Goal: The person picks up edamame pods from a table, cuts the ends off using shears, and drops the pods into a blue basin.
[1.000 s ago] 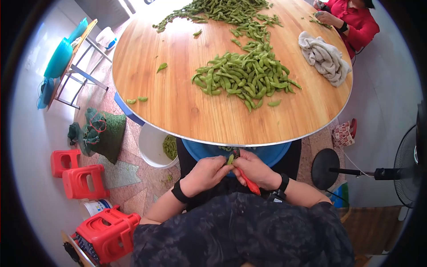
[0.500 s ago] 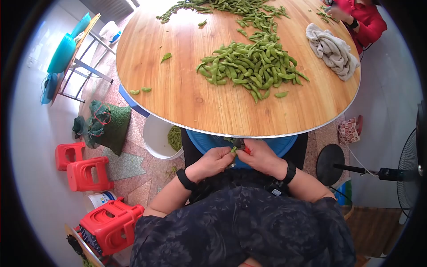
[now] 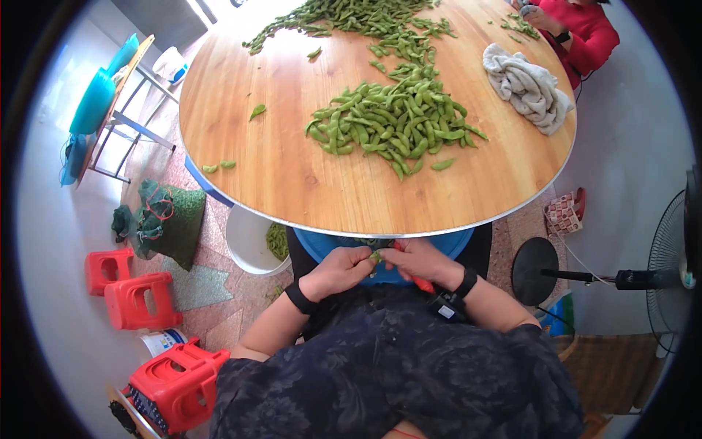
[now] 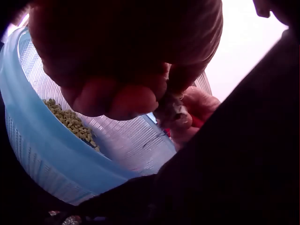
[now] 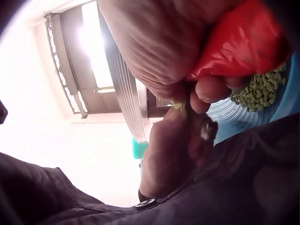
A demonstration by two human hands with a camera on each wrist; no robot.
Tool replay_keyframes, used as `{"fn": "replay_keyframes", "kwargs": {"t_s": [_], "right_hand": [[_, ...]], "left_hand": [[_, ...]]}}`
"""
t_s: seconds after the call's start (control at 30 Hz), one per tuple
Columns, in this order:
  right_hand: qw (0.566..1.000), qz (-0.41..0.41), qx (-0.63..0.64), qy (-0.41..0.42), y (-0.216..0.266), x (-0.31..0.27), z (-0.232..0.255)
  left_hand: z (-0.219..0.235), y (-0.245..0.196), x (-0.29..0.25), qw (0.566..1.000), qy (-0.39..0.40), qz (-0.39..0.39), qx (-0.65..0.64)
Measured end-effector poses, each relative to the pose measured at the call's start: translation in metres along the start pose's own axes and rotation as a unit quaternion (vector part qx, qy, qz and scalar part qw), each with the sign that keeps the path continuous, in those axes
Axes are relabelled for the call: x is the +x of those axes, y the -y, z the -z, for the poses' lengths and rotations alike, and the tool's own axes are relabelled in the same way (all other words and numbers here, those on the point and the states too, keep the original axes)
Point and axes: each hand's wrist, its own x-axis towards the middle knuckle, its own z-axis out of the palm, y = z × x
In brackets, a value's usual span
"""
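Observation:
Over a blue mesh basket in the lap, both hands meet in front of the body. My left hand pinches a green soybean pod at the fingertips. In my right hand is a red-handled tool; its handle runs back under the palm, and its working end is hidden by the fingers. The right fingertips are right at the pod. Shelled green beans lie in the bottom of the basket.
On the round wooden table lie a heap of pods and a grey cloth. A white bucket with green contents stands left of the legs, near red stools. At the right is a fan. Another person sits across.
The hands stay together at the basket; the right hand and red handle have shifted against the left fingertips. The head view has tilted slightly. Pods on the table lie as before.

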Motion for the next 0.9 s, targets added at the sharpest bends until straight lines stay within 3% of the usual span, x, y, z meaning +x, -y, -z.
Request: {"fn": "replay_keyframes", "kwargs": {"t_s": [0.1,0.13,0.27,0.37,0.53,0.6,0.67,0.73,0.77,0.8,0.87,0.9], "right_hand": [[0.999,-0.004,-0.043,-0.027,0.000,-0.004,0.000],[0.997,0.003,-0.073,-0.031,0.000,-0.005,0.000],[0.936,0.219,-0.263,-0.079,-0.007,-0.003,-0.001],[0.909,0.278,-0.291,-0.108,-0.008,-0.003,-0.002],[0.895,0.282,-0.316,-0.143,0.000,-0.015,0.003],[0.913,0.172,-0.351,-0.118,0.012,-0.030,0.006],[0.905,0.176,-0.370,-0.117,0.002,-0.035,0.005],[0.911,0.171,-0.359,-0.104,0.019,-0.045,-0.003],[0.909,0.178,-0.363,-0.099,0.024,-0.047,-0.006],[0.902,0.203,-0.368,-0.099,0.029,-0.047,-0.009],[0.893,0.230,-0.374,-0.099,0.039,-0.045,-0.014],[0.879,0.265,-0.385,-0.095,0.045,-0.042,-0.016]], "left_hand": [[-0.005,0.019,0.010,0.996,-0.049,-0.071,0.020],[-0.007,0.017,0.010,0.998,-0.039,-0.056,-0.014],[-0.010,0.017,0.016,0.998,-0.029,-0.060,0.013],[-0.015,0.023,0.026,0.992,-0.058,-0.115,0.016],[-0.010,0.044,0.038,0.969,-0.126,-0.168,0.129],[-0.009,0.037,0.033,0.953,-0.164,-0.171,0.188],[-0.009,0.040,0.031,0.958,-0.142,-0.181,0.173],[-0.009,0.024,0.012,0.985,-0.066,-0.147,0.070],[-0.004,0.017,0.008,0.997,0.021,-0.065,-0.018],[-0.002,0.014,0.003,0.998,0.014,-0.067,-0.017],[0.000,0.009,-0.006,0.990,0.081,-0.084,-0.075],[0.005,0.002,-0.013,0.992,0.068,-0.045,-0.101]]}}
